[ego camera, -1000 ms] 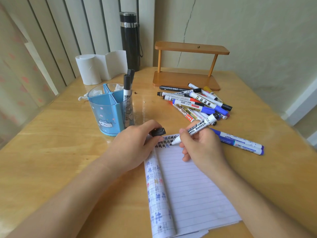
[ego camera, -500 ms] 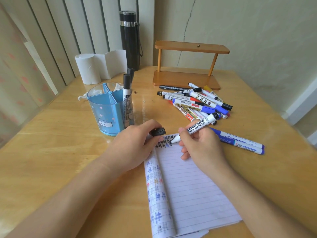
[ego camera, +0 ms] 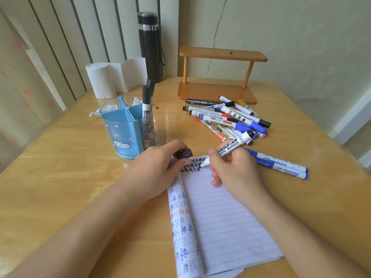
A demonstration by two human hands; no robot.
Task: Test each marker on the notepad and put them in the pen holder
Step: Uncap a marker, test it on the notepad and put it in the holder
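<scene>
Your right hand (ego camera: 236,169) grips an uncapped marker (ego camera: 232,146) between thumb and fingers. Its barrel slants up and away to the right, and its tip rests on the top line of the notepad (ego camera: 220,217), at the end of a row of black scribbles. Your left hand (ego camera: 158,167) lies on the notepad's top left corner and pinches the black cap (ego camera: 184,153) between thumb and forefinger.

The notepad lies at the near edge of the bench (ego camera: 60,177), roughly in the middle. Its left page is curled over and shows rows of coloured marks.

The blue holder (ego camera: 120,129) stands left of centre, just beyond your left hand. Two black-capped markers (ego camera: 146,105) stand upright in its right compartment, and white tissue shows in the rear ones.

A pile (ego camera: 226,119) of mixed markers lies right of centre, just beyond your right hand. Two blue pens (ego camera: 281,163) lie side by side to the right of that hand.

A wooden rack (ego camera: 216,91) stands at the far edge behind the pile. A black flask (ego camera: 150,47) and a paper roll (ego camera: 104,79) stand at the far left corner.
</scene>
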